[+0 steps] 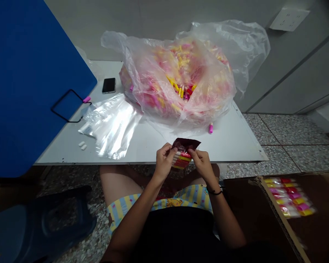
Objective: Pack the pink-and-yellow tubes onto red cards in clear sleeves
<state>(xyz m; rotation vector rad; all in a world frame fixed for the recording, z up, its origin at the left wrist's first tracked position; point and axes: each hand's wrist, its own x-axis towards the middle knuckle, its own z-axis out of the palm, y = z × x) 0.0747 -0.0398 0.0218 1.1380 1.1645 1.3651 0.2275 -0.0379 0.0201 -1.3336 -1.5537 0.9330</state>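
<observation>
Both hands hold a small clear packet [182,159] with red, yellow and white pieces inside and a dark red flap at its top, at the table's front edge. My left hand [165,157] pinches its left side and my right hand [200,159] pinches its right side. Behind them a large translucent bag [159,95] lies open, full of pink, yellow, red and white tubes [182,91]. A single pink and white tube [211,128] rests on the white table [230,146] to the right. Flat clear bags [115,128] are spread at the left.
A black phone [109,85] lies at the back left, and two white pieces [82,145] near the front left. A blue panel [38,80] stands at the left. At the lower right, a cardboard box [283,223] holds filled packets [292,197]. A dark stool [65,219] is at the lower left.
</observation>
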